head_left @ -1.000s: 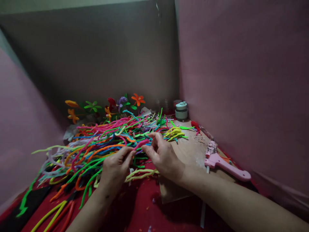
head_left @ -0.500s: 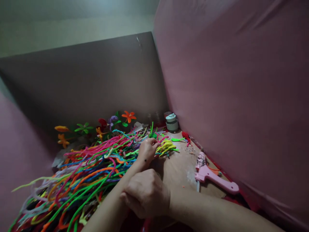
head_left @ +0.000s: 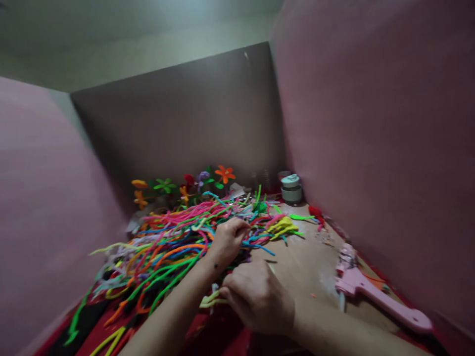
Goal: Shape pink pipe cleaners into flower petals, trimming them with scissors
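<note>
A big tangle of coloured pipe cleaners point(head_left: 166, 242) covers the left and middle of the table. My left hand point(head_left: 226, 240) reaches into the far side of the tangle, its fingers pinched on strands there. Nearer to me, my right hand point(head_left: 260, 296) is curled closed above a pale yellow-green pipe cleaner point(head_left: 210, 300); what its fingers hold is hidden. A small bunch of yellow pipe cleaners point(head_left: 282, 226) lies just right of my left hand.
Finished pipe-cleaner flowers point(head_left: 185, 180) stand at the back. A small grey-green jar point(head_left: 291, 188) sits in the back right corner. A pink glue gun point(head_left: 374, 296) lies on the brown board point(head_left: 308, 262) at the right. Pink walls close in on both sides.
The camera has swung, shifting the scene right. My left hand drew back slightly from the yellow bunch into the pink and blue strands. My right hand stayed curled near me.
</note>
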{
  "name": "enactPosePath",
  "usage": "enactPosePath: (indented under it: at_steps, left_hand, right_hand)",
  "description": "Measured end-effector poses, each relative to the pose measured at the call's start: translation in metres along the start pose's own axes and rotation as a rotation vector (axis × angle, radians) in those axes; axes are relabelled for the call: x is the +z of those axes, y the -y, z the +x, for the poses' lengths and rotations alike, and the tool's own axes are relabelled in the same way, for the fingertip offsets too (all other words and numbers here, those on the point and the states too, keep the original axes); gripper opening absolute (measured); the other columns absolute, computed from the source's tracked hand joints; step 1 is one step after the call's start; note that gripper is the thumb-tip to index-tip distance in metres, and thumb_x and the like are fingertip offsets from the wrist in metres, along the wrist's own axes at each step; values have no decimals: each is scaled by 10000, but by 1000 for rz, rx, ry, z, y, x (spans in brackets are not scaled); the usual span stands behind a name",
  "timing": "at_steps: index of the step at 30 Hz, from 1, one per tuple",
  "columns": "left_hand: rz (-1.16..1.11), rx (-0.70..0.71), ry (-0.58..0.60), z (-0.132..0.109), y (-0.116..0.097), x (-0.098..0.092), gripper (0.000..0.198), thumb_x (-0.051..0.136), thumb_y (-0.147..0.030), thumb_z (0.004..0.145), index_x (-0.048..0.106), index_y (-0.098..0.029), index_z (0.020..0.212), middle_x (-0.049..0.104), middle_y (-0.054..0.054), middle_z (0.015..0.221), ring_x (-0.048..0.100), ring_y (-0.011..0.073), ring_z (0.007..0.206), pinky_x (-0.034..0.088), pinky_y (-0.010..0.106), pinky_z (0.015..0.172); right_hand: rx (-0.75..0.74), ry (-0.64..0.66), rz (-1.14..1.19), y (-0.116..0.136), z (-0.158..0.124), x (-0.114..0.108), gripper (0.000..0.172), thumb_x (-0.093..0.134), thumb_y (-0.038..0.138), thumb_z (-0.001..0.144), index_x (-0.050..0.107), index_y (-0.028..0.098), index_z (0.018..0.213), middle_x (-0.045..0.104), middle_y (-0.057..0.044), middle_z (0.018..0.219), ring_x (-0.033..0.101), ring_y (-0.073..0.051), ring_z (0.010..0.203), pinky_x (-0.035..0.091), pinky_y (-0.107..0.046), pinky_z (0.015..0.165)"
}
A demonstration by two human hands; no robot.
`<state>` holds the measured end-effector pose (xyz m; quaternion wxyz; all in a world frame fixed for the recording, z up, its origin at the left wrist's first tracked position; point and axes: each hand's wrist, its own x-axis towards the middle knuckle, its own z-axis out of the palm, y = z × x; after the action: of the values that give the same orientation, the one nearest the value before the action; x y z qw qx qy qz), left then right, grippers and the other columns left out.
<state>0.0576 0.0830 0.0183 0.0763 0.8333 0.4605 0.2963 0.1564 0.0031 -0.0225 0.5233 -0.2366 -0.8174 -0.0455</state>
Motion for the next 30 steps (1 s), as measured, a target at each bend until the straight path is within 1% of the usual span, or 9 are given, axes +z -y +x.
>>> enactPosePath:
  at_steps: [4,6,10,13,15,17,21,24,30]
  left_hand:
    - [-65,26,8,-38,7,-39,139,511,-223,783,644,-187,766,659,15,743,587,120,697,436,204,658]
    - [-39,-19,-53,-48,21,-62,160,498,-256,789,645,-194,774,660,19,759,589,130,716,438,217,677]
    - [127,-290,-245,-44,66,-109,217,491,-329,758,651,-200,827,678,18,809,600,155,767,442,236,707]
    - [184,-374,-259,-26,99,-129,217,504,-309,710,670,-186,779,686,28,767,604,175,736,435,256,683]
    - [202,-400,-221,-11,113,-130,219,514,-307,689,683,-185,757,690,26,739,607,178,725,432,247,658]
    - [218,-418,-168,5,121,-124,220,528,-312,675,696,-188,743,691,24,705,609,177,706,427,236,629]
    - [272,-444,-91,33,127,-100,212,564,-336,647,709,-197,716,679,35,651,604,176,662,407,236,595]
    - [338,-469,-73,45,128,-89,159,599,-314,601,701,-202,651,663,54,615,598,195,645,393,253,579]
    - [417,-483,-122,50,132,-99,219,494,-303,683,684,-196,656,671,83,694,600,214,737,385,261,611]
  right_hand:
    - [44,33,82,3,-4,0,185,397,173,854,522,155,720,548,-14,596,471,-117,565,299,-258,548]
    - [74,65,122,3,-5,1,157,412,155,847,528,160,741,549,-12,607,468,-115,574,298,-252,550]
    - [122,100,140,4,-7,3,133,424,143,838,527,166,757,551,-14,618,470,-117,584,302,-249,556]
    - [132,101,130,5,-8,4,129,434,135,827,507,174,727,548,-10,612,459,-116,571,297,-248,551]
    - [127,110,133,4,-9,5,119,441,133,822,504,178,732,547,-9,612,460,-116,568,297,-246,551]
    - [122,114,132,4,-10,6,104,440,133,823,515,180,768,556,-12,625,476,-122,585,305,-248,564]
    - [123,104,130,2,-12,9,109,435,130,825,518,179,775,558,-11,619,489,-124,591,310,-248,565]
    - [112,80,126,1,-13,11,122,428,137,830,513,177,753,547,-5,596,484,-119,572,310,-247,551]
    - [121,62,80,1,-12,12,146,423,164,832,525,175,728,549,-12,587,488,-127,568,321,-256,551]
